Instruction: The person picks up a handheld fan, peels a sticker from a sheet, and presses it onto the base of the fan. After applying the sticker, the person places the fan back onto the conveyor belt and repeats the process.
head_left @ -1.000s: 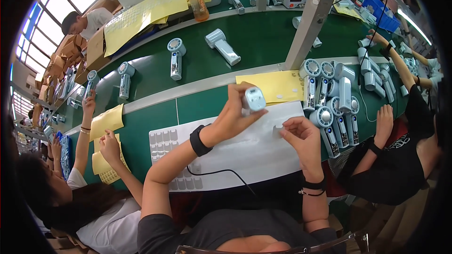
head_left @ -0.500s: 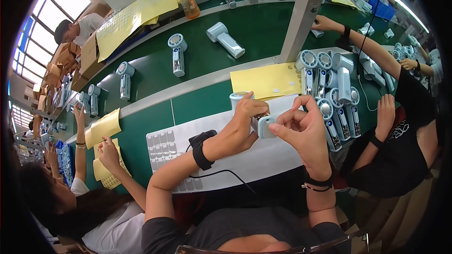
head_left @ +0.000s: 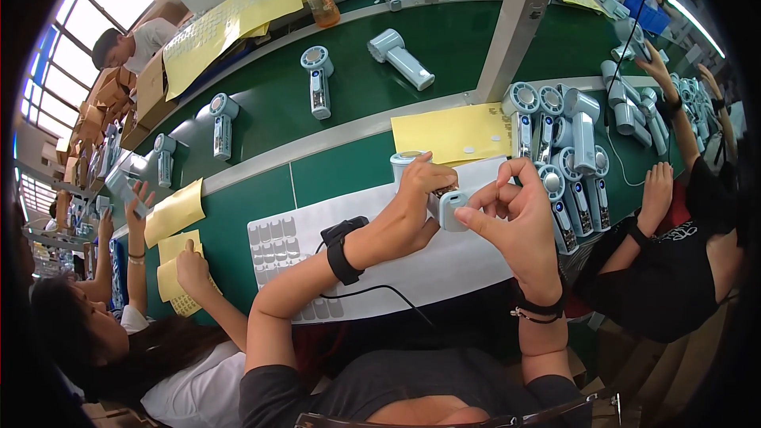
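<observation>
My left hand [head_left: 414, 204] is closed around the handle of a light-blue handheld fan [head_left: 453, 212], whose squared end faces me. The fan's round head [head_left: 403, 159] shows just beyond my fingers. My right hand [head_left: 519, 214] meets the squared end, thumb pressed to its edge and the other fingers curled; anything small between those fingertips is hidden. Beneath both hands lies a white sheet [head_left: 380, 279], with rows of silver-grey stickers [head_left: 273, 239] on its left part.
Several finished-looking fans [head_left: 583, 131] lie piled to my right, by a yellow sheet [head_left: 452, 133]. A metal post [head_left: 515, 28] rises beyond. Spaced-out fans [head_left: 319, 91] lie on the green belt [head_left: 269, 103]. Co-workers sit on both sides; a black cable [head_left: 380, 287] crosses my sheet.
The fans on the belt have shifted right. The co-worker at left now holds a fan up, and the one at right has lifted one. My hands have barely moved.
</observation>
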The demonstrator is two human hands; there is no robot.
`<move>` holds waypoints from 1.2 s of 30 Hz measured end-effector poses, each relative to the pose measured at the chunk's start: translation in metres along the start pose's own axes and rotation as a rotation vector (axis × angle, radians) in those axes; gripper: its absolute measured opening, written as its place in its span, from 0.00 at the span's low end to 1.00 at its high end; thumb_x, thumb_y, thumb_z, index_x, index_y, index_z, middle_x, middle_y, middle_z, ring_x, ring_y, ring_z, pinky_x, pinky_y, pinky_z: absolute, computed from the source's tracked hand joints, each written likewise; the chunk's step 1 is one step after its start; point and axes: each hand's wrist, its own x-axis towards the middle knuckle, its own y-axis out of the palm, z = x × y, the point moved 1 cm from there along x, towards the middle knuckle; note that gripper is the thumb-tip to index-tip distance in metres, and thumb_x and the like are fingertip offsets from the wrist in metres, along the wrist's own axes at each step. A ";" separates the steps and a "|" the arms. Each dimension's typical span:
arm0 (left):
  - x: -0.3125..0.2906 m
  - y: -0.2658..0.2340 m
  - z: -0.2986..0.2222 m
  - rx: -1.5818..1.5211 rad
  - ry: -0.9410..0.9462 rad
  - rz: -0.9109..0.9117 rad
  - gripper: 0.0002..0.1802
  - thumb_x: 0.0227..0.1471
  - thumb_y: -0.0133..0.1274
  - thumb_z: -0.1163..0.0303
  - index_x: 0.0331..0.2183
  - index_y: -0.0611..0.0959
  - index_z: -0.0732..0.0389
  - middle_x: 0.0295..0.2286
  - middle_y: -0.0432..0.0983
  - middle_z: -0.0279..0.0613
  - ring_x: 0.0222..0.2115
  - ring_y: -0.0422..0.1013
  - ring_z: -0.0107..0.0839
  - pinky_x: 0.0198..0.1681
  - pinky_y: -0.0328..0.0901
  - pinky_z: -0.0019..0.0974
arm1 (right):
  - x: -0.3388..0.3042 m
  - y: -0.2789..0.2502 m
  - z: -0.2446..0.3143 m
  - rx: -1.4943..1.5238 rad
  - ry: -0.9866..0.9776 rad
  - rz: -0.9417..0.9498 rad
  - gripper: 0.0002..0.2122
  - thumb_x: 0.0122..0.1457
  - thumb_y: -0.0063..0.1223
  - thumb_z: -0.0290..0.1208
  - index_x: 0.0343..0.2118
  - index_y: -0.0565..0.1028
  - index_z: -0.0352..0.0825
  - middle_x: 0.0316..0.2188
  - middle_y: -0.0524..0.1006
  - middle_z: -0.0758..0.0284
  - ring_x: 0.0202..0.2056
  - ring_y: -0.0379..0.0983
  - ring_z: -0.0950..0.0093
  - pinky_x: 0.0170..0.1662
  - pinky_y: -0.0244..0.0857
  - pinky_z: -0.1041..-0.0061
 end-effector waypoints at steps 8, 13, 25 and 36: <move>-0.001 0.001 -0.001 0.016 0.017 0.012 0.39 0.33 0.56 0.90 0.48 0.62 0.59 0.43 0.67 0.46 0.49 0.65 0.46 0.62 0.46 0.62 | -0.002 0.001 0.000 -0.024 -0.017 -0.018 0.23 0.46 0.66 0.18 0.36 0.58 0.39 0.24 0.78 0.70 0.23 0.61 0.91 0.29 0.55 0.90; 0.003 0.000 -0.005 0.021 0.005 0.011 0.40 0.38 0.53 0.92 0.51 0.58 0.55 0.39 0.68 0.43 0.42 0.69 0.38 0.62 0.44 0.62 | 0.000 -0.002 0.000 -0.009 0.014 0.010 0.23 0.46 0.67 0.20 0.35 0.59 0.38 0.24 0.78 0.70 0.23 0.59 0.88 0.29 0.56 0.87; 0.002 0.001 -0.003 0.023 0.019 -0.008 0.39 0.39 0.54 0.91 0.51 0.58 0.55 0.38 0.67 0.43 0.42 0.68 0.38 0.62 0.44 0.62 | -0.001 0.003 0.003 -0.114 -0.056 -0.012 0.23 0.45 0.66 0.18 0.34 0.60 0.39 0.24 0.77 0.69 0.25 0.63 0.87 0.33 0.57 0.86; 0.005 -0.006 -0.017 -0.017 -0.014 -0.043 0.35 0.36 0.66 0.75 0.46 0.65 0.59 0.40 0.67 0.45 0.41 0.65 0.44 0.55 0.52 0.51 | -0.016 0.017 0.003 -0.390 -0.113 -0.151 0.22 0.44 0.66 0.18 0.35 0.62 0.37 0.23 0.75 0.71 0.23 0.62 0.86 0.31 0.56 0.85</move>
